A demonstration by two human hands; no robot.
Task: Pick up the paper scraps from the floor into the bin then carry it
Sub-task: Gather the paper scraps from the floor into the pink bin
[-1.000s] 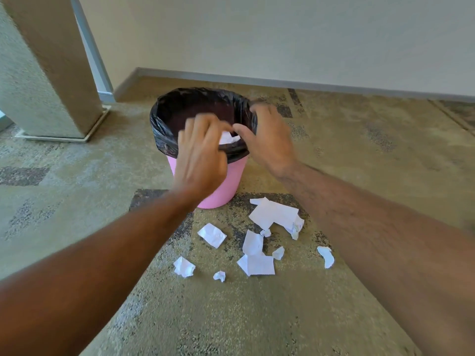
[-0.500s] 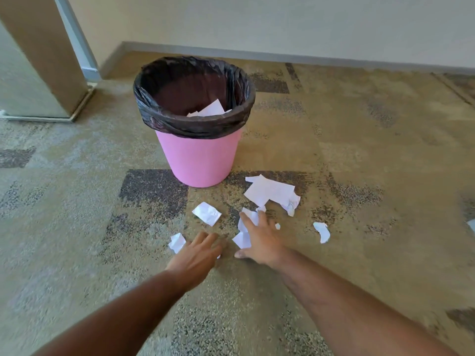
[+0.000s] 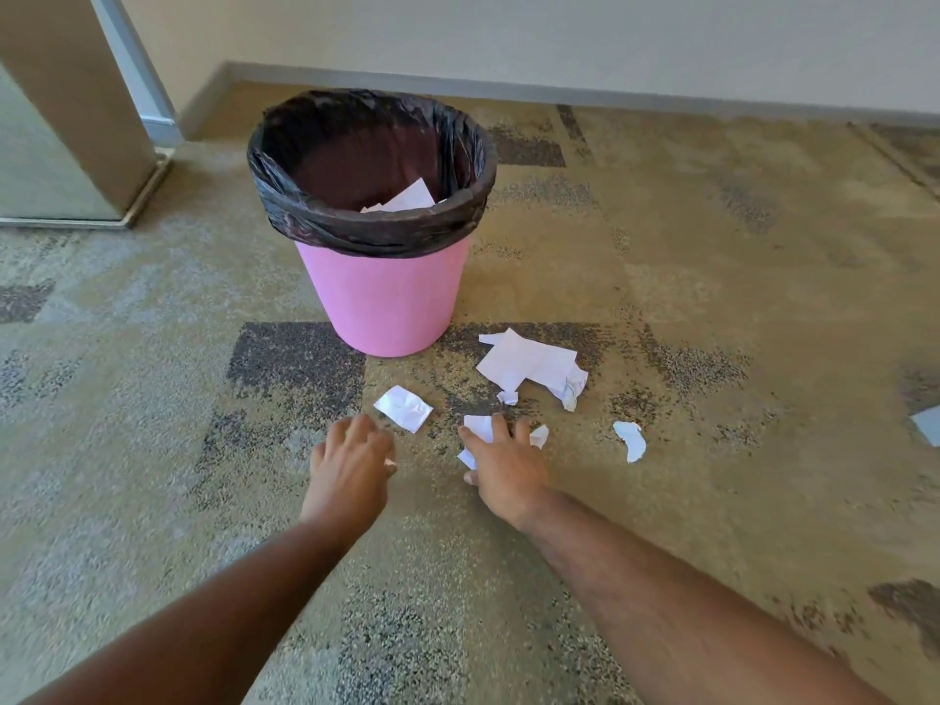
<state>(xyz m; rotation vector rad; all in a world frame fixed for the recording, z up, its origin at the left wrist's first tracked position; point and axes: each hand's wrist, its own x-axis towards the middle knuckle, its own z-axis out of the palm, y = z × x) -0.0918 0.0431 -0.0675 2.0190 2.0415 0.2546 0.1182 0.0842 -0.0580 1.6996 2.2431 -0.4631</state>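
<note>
Head view: pink bin (image 3: 389, 297) stood upright on the carpet (image 3: 712, 297), mouth up, black liner (image 3: 371, 231) folded over its rim, white paper inside. Paper scraps (image 3: 531, 366) lay scattered on the floor just in front of it, the largest lying flat by its base. Left hand (image 3: 351, 470), fingers curled, covered one scrap; grip could not be told. Right hand (image 3: 503, 468) pressed down on scraps, fingers bent round them. One torn piece (image 3: 630, 440) lay apart to the right. A pillar (image 3: 66, 109) stood far left.

Patterned carpet (image 3: 686, 277) carries pink bin (image 3: 386, 297); white paper scraps (image 3: 529, 363) scattered just in front.
</note>
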